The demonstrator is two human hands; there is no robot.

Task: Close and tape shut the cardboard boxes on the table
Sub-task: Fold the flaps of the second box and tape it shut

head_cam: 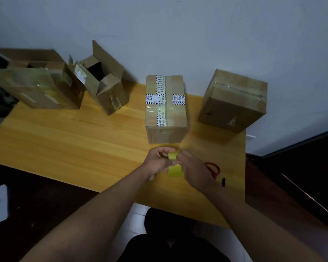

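the wooden desk carries four cardboard boxes along its far edge by the wall. at far left sits the big open box with flaps up, and beside it the tall open box, its dark inside showing; both look unsealed. well to the right stands the angled closed box with clear tape across its top, and in the middle the printed-tape box, closed, with striped tape crossing its lid. just in front of that box, above the desk, both hands meet on the yellow tape roll: the left hand grips the roll with curled fingers, and the right hand pinches at its upper edge, seemingly working the loose end free. so the step in hand is likely drawing out a strip. next comes a steady pull, laid along a box seam, then a cut; the red-handled scissors lie just right of the right hand.
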